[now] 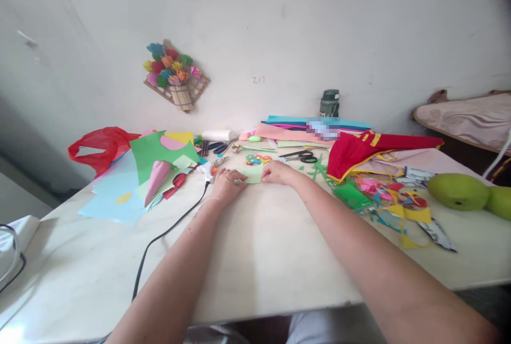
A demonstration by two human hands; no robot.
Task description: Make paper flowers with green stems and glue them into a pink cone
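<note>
A pale wall [279,30] rises behind a whitish table [239,280], the biggest thing on which is a red cloth [351,152] with yellow trim, lying toward the right. At the left spread sheets of light blue paper [115,184], with a red plastic bag [93,157] just beyond them. A bunch of colourful flowers [170,72] hangs on the wall, and a smooth green gourd-shaped thing [459,191] lies at the table's right side.

The person's left hand [227,187] rests palm down over the left end of a pale green paper; whether its fingers grip the sheet, one cannot tell. The right hand [278,172] has its fingers bent inward and pinches the right end. A dark bottle [329,103] stands near the wall, and a pink paper cone [157,179] lies on the left among the sheets. Open black scissors [307,157] lie beyond the right hand.

The pale green paper [254,174] lies low on the table between the two hands. A white glue gun [206,171] sits just beside the left hand. Smallest are the colourful paper pieces [257,160], clustered just beyond the paper.
</note>
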